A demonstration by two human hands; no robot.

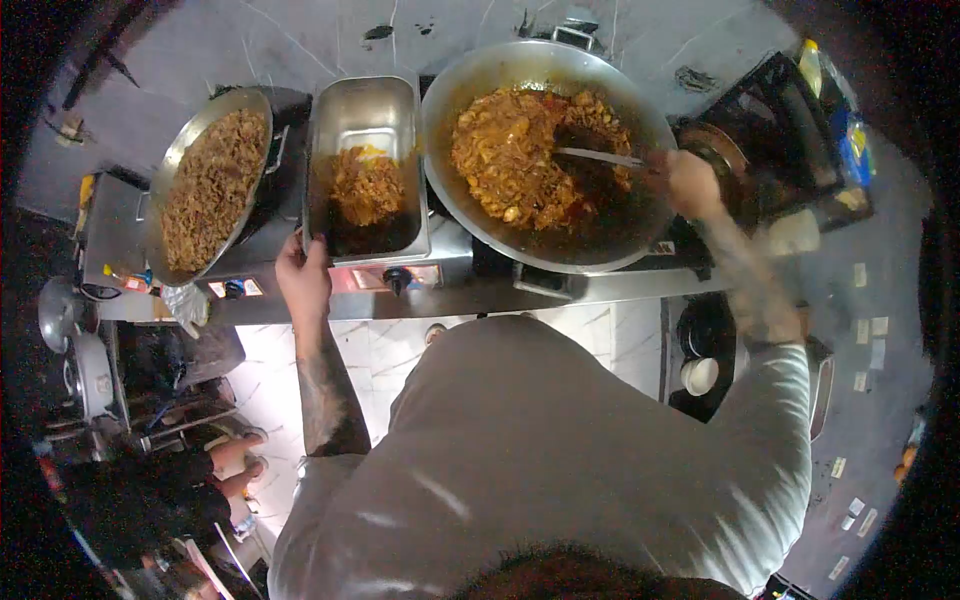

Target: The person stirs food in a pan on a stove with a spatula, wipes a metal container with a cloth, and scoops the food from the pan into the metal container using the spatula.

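Note:
My right hand (692, 187) is closed round the handle of a metal utensil (602, 156), whose far end lies in the food in a large round pan (650, 110). Chunky orange-brown food (510, 150) fills mostly the left of that pan, with dark sauce showing at the right. My left hand (303, 268) grips the near left corner of a rectangular steel tray (415, 170), thumb over the rim. A smaller heap of similar food (368, 187) lies in the tray.
Left of the tray, a second wide pan (259, 103) holds brown minced food. Stove knobs (397, 278) line the counter's front. A dark pan (715, 150) sits on the right burner. Another person's legs (235, 468) show at lower left.

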